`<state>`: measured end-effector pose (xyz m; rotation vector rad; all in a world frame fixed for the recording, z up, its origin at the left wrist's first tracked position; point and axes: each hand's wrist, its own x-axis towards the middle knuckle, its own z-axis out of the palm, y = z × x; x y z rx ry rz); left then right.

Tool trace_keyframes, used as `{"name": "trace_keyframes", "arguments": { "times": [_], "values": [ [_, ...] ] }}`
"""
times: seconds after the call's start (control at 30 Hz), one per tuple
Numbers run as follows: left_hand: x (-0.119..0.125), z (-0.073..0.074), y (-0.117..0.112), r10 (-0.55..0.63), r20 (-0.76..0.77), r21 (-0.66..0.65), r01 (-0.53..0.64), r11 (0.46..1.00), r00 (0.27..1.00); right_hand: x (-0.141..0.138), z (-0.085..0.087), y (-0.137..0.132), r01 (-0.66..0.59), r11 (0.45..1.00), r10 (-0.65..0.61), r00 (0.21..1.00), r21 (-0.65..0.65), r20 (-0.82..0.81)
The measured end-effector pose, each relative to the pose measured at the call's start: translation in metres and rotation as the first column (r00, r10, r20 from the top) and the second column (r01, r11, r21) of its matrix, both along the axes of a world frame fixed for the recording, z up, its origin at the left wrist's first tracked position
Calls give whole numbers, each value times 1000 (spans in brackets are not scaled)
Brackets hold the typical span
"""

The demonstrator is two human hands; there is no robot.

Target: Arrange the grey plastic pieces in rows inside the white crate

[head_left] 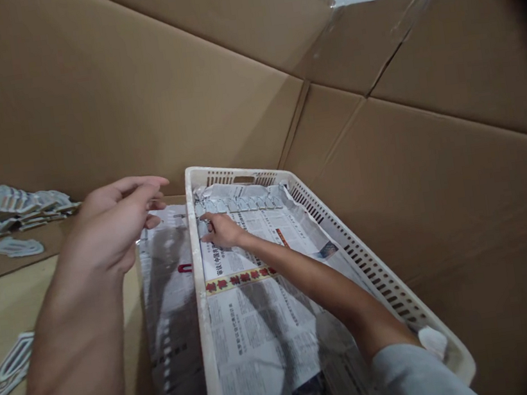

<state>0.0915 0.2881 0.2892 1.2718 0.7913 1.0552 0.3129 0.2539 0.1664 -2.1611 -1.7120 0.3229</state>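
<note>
My right hand (224,230) reaches into a white plastic basket (206,334) lined with newspaper (242,330). Its thumb and forefinger close round a small pale flat piece by the basket's left wall, mostly covered by the fingers. Just beyond it, a row of pale flat pieces (254,202) lies across the far end of the newspaper. My left hand (118,220) hovers outside the basket, left of its far corner. Those fingers are loosely bent with gaps between them, and nothing shows in them.
Piles of pale cut-out pieces (7,208) lie at the far left, with a loose piece (15,247) in front. A larger openwork piece (9,370) rests nearer. A red U-shaped item (184,268) lies beside the basket. Tall cardboard walls (131,79) stand behind and right.
</note>
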Motion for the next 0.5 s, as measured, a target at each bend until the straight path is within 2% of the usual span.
{"name": "trace_keyframes", "arguments": {
  "times": [0.1,0.17,0.27,0.37,0.43,0.5],
  "values": [
    [-4,2,-2,-2,13,5,2,1000,1000,-3,6,-3,9,999,-5,996,-43,88],
    [-8,3,-4,9,39,-2,-9,1000,999,-5,19,-8,23,998,-16,990,-50,140],
    [-13,5,-7,101,72,71,-106,992,992,-12,53,-15,66,998,-69,976,23,207],
    [-17,8,-16,252,128,268,-278,923,959,-37,94,-16,40,970,-111,952,241,287],
    [-20,13,-27,251,163,336,-293,895,954,-66,113,-13,-116,946,25,957,304,290],
    [-25,20,-42,201,168,364,-251,897,965,-102,117,-7,-241,932,190,961,272,199]
  ]
}}
